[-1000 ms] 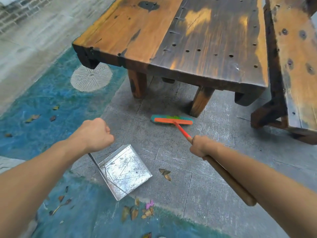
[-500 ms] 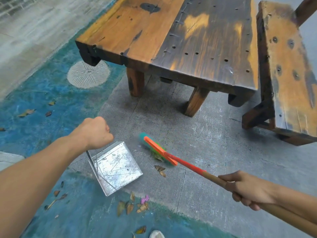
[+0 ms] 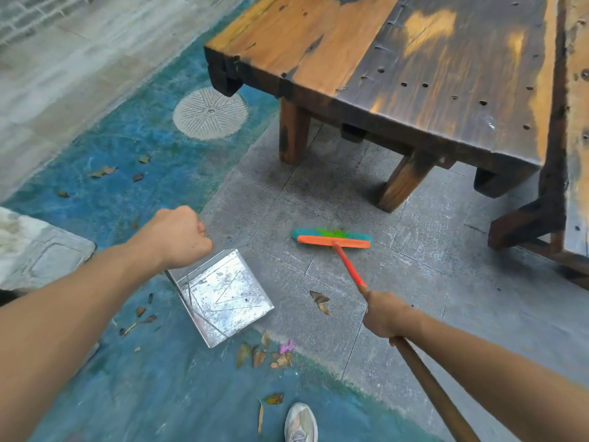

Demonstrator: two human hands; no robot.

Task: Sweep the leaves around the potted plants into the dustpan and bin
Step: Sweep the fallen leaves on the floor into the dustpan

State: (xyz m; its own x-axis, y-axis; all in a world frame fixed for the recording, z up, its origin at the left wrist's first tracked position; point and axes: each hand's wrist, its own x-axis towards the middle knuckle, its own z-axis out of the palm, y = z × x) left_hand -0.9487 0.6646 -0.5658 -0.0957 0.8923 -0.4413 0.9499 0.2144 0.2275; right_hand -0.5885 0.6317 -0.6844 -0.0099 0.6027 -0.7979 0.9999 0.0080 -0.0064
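A square metal dustpan (image 3: 224, 296) lies flat on the floor. My left hand (image 3: 177, 237) is a fist just above its back corner, gripping its thin upright handle. My right hand (image 3: 387, 314) grips the wooden shaft of a broom; its orange head with green and teal bristles (image 3: 333, 239) rests on the grey tiles beyond the pan. A brown leaf (image 3: 320, 301) lies between pan and right hand. A small pile of leaves with a pink petal (image 3: 266, 354) sits just in front of the pan's open edge.
A heavy wooden table (image 3: 398, 59) stands behind, its legs close to the broom head, and a wooden bench (image 3: 570, 154) at the right. Scattered leaves (image 3: 103, 171) lie on the blue painted floor near a round drain cover (image 3: 210, 113). My shoe (image 3: 301, 422) shows at the bottom.
The broom head swung from beside the pan back out toward the table leg and turned square. My right hand moved left and up the shaft. The dustpan stayed put.
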